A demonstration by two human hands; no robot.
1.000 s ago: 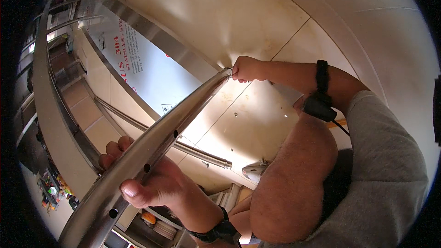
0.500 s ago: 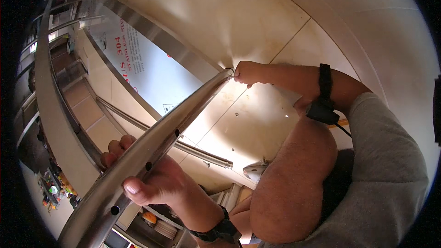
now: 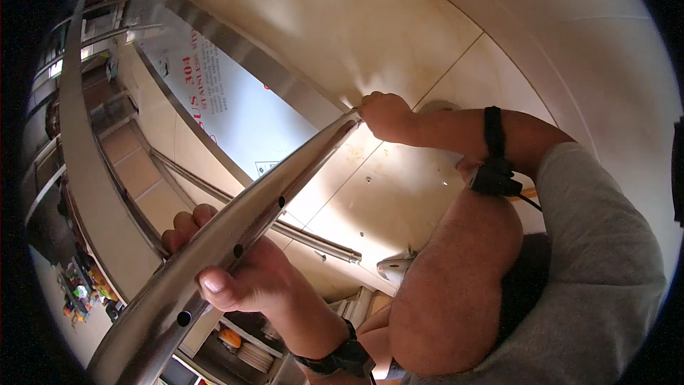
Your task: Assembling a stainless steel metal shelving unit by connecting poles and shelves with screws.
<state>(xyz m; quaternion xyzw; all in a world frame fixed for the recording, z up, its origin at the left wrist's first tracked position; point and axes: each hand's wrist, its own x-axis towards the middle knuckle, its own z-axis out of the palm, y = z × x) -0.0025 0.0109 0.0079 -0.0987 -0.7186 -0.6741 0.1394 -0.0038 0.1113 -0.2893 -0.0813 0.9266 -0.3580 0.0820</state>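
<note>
A long, shiny steel tube (image 3: 262, 217) with a row of round holes slants from the lower left up to the middle of the view. My left hand (image 3: 260, 278) is wrapped around it, thumb on the near side beside the holes and fingers curled over the far side. At the tube's upper end my right hand (image 3: 388, 117) is closed against the rim. Its fingertips are partly hidden, so what lies inside the grip beyond the tube end cannot be made out. Black straps circle both my wrists or forearms.
Behind the tube lies a steel frame (image 3: 285, 93) with a film-covered metal sheet (image 3: 246, 117). A thinner steel rail (image 3: 320, 244) is on the tiled floor (image 3: 420, 178). My bent leg (image 3: 456, 292) is close at the right; a shelf with stacked items (image 3: 253, 356) stands low.
The tube has shifted slightly to the right and turned a little in my left hand's grip. My right hand has rolled, showing more of its back. A grey rounded thing now shows behind my right wrist.
</note>
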